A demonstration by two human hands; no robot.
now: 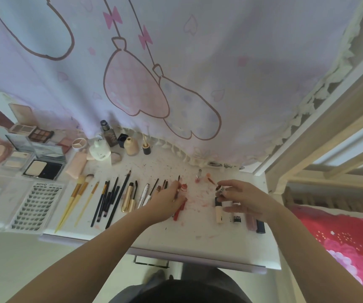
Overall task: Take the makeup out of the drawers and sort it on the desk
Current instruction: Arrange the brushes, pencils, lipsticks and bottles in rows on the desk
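Knees: you are standing close against the desk (198,243) edge, with a drawer handle (151,262) just below the front lip.
Left hand (167,200): you are curling your fingers round a thin dark stick (178,186) that is poking up past your knuckles; a red tube (180,208) is lying under the palm, touching it.
Right hand (241,199): you are pinching a small dark-capped jar (220,189) between thumb and fingertips, with the other fingers spreading loosely over the row of tubes (237,217).
Makeup, left: palettes (34,154) and a lash tray (35,206) are sitting at the far left, bottles (119,143) are standing along the curtain (176,73), and brushes (77,197) and pencils (110,197) are lying side by side in the middle.
Makeup, right: the cream tube (219,212) and its neighbours are lining up parallel beneath your right hand.
Step, as I judge it: you are placing small lip items into their groups.
Doing it well: be laying the stick parallel to the pencils, tip pointing away from you, just beside the last one, without nudging the row.
Jar: be setting it upright, near the pink bottle (198,178), so that it is not rolling.
Risk: red smears (198,200) are marking the top between your hands, so be keeping clean caps off them.
Drawers: whether any makeup is remaining inside, you cannot tell from here.
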